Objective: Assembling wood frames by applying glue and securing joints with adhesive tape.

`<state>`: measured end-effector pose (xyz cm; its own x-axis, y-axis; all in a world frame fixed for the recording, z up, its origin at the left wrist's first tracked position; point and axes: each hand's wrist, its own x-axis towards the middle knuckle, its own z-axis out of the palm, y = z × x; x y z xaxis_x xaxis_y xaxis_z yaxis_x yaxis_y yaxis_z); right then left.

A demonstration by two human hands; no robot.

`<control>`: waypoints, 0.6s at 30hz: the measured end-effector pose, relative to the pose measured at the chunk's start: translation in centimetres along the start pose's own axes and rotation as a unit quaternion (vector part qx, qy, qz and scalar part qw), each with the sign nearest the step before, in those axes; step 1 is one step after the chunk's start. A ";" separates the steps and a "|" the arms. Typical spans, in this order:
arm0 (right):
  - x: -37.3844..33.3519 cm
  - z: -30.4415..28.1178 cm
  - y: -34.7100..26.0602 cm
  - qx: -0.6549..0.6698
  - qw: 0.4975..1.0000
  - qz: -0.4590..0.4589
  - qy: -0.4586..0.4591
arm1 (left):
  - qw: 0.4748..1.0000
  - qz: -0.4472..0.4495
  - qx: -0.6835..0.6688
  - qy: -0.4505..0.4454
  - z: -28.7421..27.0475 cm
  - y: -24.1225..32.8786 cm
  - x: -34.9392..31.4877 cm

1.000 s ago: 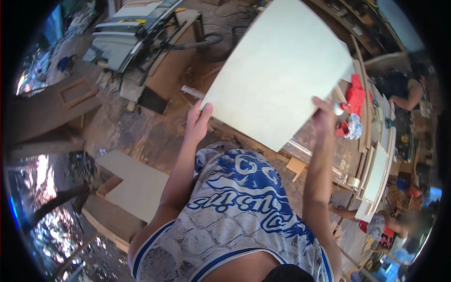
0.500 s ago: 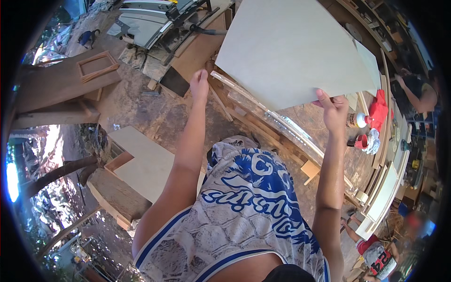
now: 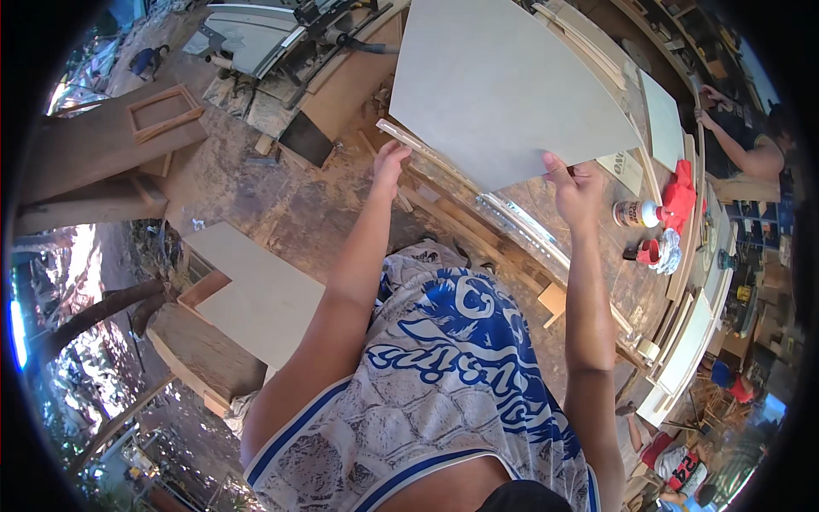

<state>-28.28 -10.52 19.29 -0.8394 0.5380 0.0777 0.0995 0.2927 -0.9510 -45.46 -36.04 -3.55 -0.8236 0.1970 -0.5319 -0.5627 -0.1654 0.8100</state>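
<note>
A large pale flat panel [image 3: 503,94] is tilted in front of me above a workbench. My right hand [image 3: 578,189] grips its near edge, thumb on the upper face and the other fingers largely hidden beneath. My left hand [image 3: 391,169] is beside the near left end of a long, light-edged wooden strip [image 3: 431,158]. Its fingers are bent and loosely apart, with nothing visible in them; whether they touch the strip is unclear. A metal ruler-like strip [image 3: 520,220] lies along the bench edge, closer to me than the panel.
On the bench at right are a white-capped bottle [image 3: 636,213], a red cloth [image 3: 678,198] and a red cup [image 3: 647,252]. An L-shaped pale board [image 3: 256,286] rests at left. A table saw [image 3: 264,38] stands at far left. A co-worker [image 3: 742,154] is at far right.
My left hand has moved right toward the strip's end, its fingers loosening. My right hand has shifted left with the panel, uncovering more boards behind it. The view has shifted slightly.
</note>
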 end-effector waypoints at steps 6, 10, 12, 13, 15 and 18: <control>-0.2 0.4 0.0 0.015 1.000 0.000 0.004 | 0.999 0.028 0.027 -0.029 0.1 -1.7 1.8; -0.1 0.6 -0.2 -0.008 1.000 0.000 0.000 | 0.999 0.037 0.017 -0.017 0.4 -2.5 2.3; 0.0 0.7 -0.3 -0.014 1.000 0.001 0.000 | 0.999 0.041 0.009 -0.005 0.7 -2.7 2.4; 0.0 0.7 -0.3 -0.020 1.000 0.003 0.001 | 0.999 0.042 0.006 -0.014 0.8 -2.8 2.4; 0.1 0.8 -0.4 -0.016 1.000 -0.002 0.002 | 0.998 0.052 -0.045 -0.001 1.2 -3.0 2.5; 0.1 1.0 -0.3 -0.019 1.000 -0.006 0.005 | 0.996 0.064 -0.064 0.008 1.5 -3.1 2.5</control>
<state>-28.89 -11.33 19.32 -0.8349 0.5425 0.0927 0.1094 0.3286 -0.9381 -45.63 -33.55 -7.05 -0.8899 0.1504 -0.4306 -0.4560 -0.3094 0.8345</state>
